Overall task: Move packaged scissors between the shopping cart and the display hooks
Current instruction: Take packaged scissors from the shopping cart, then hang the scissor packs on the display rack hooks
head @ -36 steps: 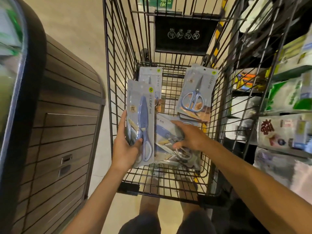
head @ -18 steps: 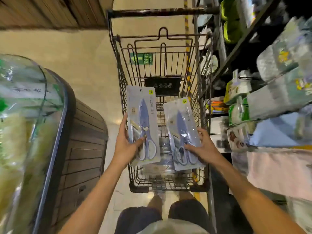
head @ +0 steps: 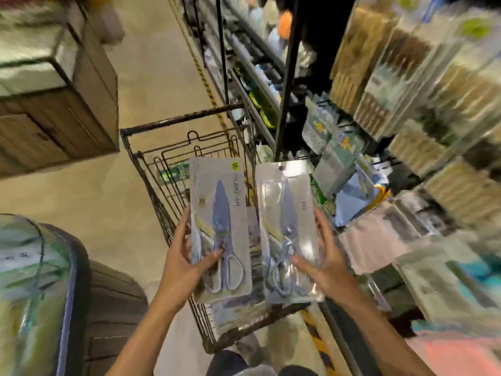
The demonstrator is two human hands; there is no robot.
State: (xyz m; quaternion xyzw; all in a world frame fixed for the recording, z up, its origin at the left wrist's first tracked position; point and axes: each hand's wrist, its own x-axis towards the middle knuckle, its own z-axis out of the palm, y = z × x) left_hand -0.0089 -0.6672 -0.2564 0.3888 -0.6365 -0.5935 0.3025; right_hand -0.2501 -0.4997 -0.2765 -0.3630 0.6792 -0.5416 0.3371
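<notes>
I hold two packs of blue-handled scissors upright over the wire shopping cart (head: 151, 169). My left hand (head: 187, 261) grips the left scissors pack (head: 221, 213) at its lower left edge, thumb across the handles. My right hand (head: 322, 259) grips the right scissors pack (head: 287, 213) at its lower right; its clear front glares. More packs lie blurred in the cart's bottom (head: 244, 316). Shelving with hanging packaged goods (head: 333, 158) stands to the right. The display hooks themselves are too blurred to pick out.
A freezer chest with a curved glass lid (head: 35, 294) is at my lower left. A wood-panelled counter (head: 59, 109) stands at the far left. The aisle floor (head: 151, 63) runs ahead past the cart. Pink and pale packs (head: 379, 240) fill the near right shelves.
Both hands lifted a scissors pack each out of the cart; the right hand picked its pack from the pile. My view swung up and right toward the shelves, now blurred.
</notes>
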